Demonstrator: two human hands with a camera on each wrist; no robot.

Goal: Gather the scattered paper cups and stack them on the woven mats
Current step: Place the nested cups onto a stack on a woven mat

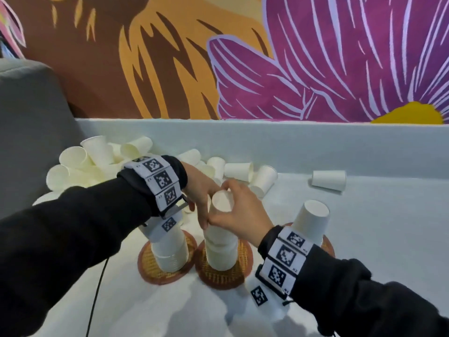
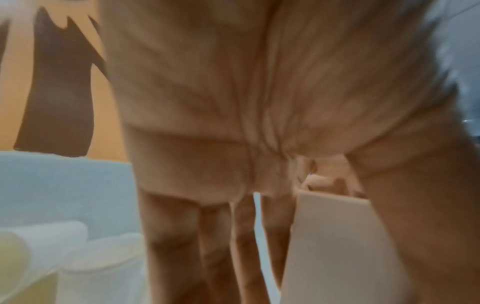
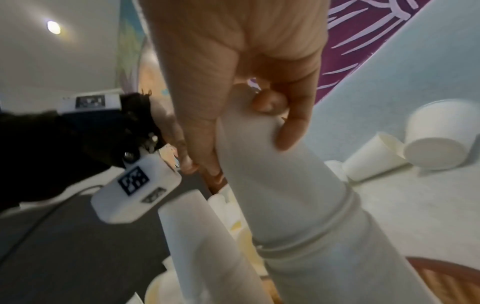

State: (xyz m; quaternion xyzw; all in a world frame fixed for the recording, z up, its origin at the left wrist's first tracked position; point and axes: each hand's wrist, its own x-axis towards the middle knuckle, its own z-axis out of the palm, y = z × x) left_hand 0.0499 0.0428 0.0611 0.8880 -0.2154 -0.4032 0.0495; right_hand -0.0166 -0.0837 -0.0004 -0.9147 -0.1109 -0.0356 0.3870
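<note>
Three round woven mats lie side by side, each bearing a stack of upside-down white paper cups: left stack, middle stack, right stack. Both hands are on the top cup of the middle stack. My left hand holds its left side, fingers pointing down; in the left wrist view the cup sits between thumb and fingers. My right hand curls round its upper part, and in the right wrist view the thumb and fingers of this hand wrap the cup.
Several loose cups lie heaped at the back left, more behind the hands, and one alone to the right. A grey cushion rises at the left and a painted wall behind. A black cable hangs by my left arm.
</note>
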